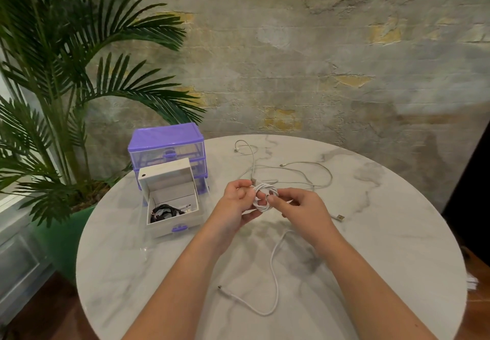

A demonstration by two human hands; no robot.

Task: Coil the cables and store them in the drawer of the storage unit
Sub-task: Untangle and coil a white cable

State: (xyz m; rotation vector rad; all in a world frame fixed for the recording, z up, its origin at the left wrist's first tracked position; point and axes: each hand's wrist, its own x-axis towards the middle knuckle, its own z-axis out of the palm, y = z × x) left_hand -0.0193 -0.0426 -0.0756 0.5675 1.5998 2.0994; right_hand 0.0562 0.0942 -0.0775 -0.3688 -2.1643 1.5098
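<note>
- The white cable [264, 196] is wound into a small, tight bundle of several loops, held up above the middle of the round marble surface [397, 233].
- The left hand [236, 203] grips the bundle's left side with curled fingers; the right hand [299, 205] pinches its right side between thumb and fingertips.
- A loose tail of that cable drops from the bundle and curves across the near part of the surface, its plug end lying towards the front edge.
- Two thinner pale cables [305, 172] sprawl uncoiled behind the hands, one USB plug lying off to the right.
- The purple storage unit [165, 140] stands at the left rim; its drawer [172, 207] is pulled out, with a coiled black cable [164, 211] inside.
- Bare surface lies to the right and near.
- A palm plant [66, 74] crowds the left edge.
</note>
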